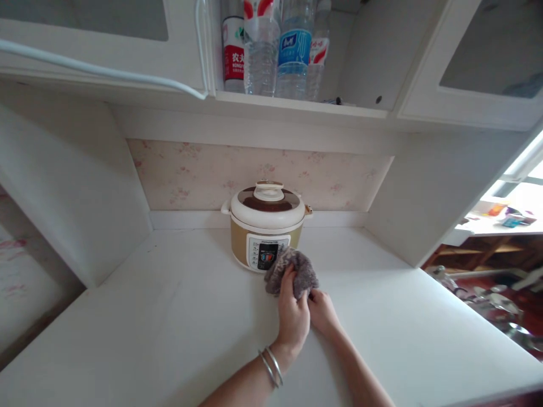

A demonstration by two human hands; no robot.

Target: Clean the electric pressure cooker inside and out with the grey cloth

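A bunched grey-brown cloth (292, 273) is in front of the lower right of an electric pressure cooker (241, 243), partly covering its control panel. My left hand (292, 311), with two silver bangles at the wrist, is closed on the cloth. Just to its right, my right hand (323, 310) is closed at the cloth's lower edge, its fingertips partly hidden. The cooker has a gold body, a cream rim and a brown lid with a cream handle, and its lid is on. I cannot tell whether the cloth touches the panel.
The cooker stands on a white counter (169, 328) against floral wallpaper (186, 175). Above, an open cabinet shelf (297, 104) holds several plastic bottles (262, 56). A white cable (106, 70) hangs along the left cabinet. Metal items (492, 305) lie lower at the right.
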